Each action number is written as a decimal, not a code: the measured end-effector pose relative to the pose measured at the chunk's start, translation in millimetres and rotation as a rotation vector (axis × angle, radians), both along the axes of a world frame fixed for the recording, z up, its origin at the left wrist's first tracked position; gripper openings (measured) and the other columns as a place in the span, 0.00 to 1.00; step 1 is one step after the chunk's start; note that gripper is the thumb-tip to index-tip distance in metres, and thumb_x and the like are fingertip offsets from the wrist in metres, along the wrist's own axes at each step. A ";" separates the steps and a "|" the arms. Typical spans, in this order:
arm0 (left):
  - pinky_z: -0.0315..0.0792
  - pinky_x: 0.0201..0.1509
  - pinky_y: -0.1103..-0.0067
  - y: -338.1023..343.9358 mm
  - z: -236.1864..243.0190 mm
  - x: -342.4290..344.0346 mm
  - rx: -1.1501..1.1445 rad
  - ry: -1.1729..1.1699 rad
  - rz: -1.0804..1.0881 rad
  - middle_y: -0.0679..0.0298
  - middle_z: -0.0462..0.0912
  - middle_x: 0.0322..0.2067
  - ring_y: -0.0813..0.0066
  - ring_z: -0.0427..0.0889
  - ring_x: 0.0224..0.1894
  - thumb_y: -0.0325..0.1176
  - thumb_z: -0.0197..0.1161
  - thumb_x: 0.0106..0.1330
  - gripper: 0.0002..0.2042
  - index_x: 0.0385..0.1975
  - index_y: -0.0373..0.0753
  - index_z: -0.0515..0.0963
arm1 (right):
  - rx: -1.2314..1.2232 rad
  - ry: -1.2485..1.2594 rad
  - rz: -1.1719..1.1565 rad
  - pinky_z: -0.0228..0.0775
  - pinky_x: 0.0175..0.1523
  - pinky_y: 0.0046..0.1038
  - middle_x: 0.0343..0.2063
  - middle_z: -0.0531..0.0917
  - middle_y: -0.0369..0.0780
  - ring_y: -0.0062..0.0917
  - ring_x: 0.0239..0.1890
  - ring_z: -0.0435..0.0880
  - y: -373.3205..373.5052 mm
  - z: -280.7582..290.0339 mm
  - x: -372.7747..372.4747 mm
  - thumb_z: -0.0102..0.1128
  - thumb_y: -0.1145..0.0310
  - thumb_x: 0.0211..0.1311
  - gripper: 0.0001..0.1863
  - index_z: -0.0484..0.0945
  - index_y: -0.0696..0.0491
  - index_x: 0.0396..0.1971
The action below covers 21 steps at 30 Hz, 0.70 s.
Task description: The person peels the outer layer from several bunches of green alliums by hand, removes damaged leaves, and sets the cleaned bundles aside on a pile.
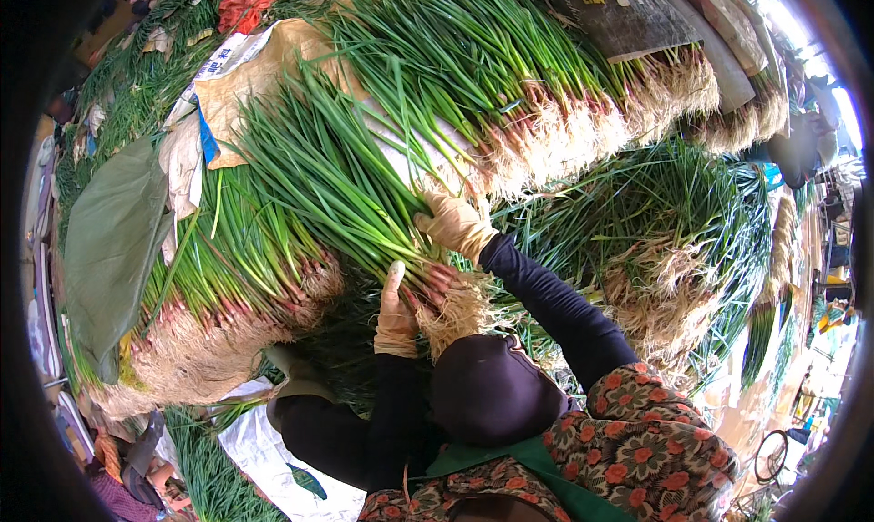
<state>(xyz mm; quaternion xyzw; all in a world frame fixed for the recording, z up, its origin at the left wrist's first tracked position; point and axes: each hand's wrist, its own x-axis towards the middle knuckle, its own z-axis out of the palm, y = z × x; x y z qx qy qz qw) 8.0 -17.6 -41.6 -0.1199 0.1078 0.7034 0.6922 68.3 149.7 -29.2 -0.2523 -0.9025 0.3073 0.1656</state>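
Left hand [396, 316] grips leafy bundle [364, 214], fingers hidden; right hand [454, 224] curls over stalks [397, 245]. Likely light, leaves [305, 149] bruisable: hold stalks above roots [455, 316].

We record bright overall illumination. We locate the strongest glare beyond the upper right edge of the pile [455, 44], where white patches lose detail. We find the pale roots [583, 144] along its near edge strongly lit, with a dark hollow [353, 317] below. We read the held bundle [346, 185] sharply; toward the black-cornered fisheye rim, detail softens and straight edges bend.
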 end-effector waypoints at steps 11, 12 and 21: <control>0.69 0.37 0.91 -2.7 -14.8 10.2 -0.039 0.132 0.279 0.61 0.70 0.35 0.84 0.71 0.33 0.39 0.65 0.54 0.28 0.48 0.29 0.60 | -1.270 0.168 -0.281 0.71 0.40 0.23 0.32 0.80 0.38 0.24 0.33 0.78 -13.8 -16.4 18.4 0.58 0.68 0.56 0.16 0.71 0.55 0.45; 0.69 0.37 0.91 1.6 -21.0 12.1 -0.023 0.130 0.269 0.61 0.70 0.35 0.84 0.71 0.33 0.39 0.65 0.54 0.28 0.48 0.29 0.60 | -1.223 0.546 -0.293 0.69 0.32 0.21 0.28 0.80 0.36 0.20 0.26 0.77 -10.9 -27.9 14.9 0.53 0.68 0.59 0.11 0.74 0.56 0.40; 0.75 0.39 0.78 7.7 -29.8 24.6 0.170 -0.535 0.233 0.53 0.75 0.35 0.72 0.75 0.34 0.51 0.53 0.59 0.27 0.44 0.29 0.67 | -1.484 0.735 -0.200 0.51 0.18 0.17 0.13 0.63 0.27 0.13 0.14 0.60 54.5 -6.8 45.8 0.41 0.63 0.64 0.10 0.65 0.48 0.23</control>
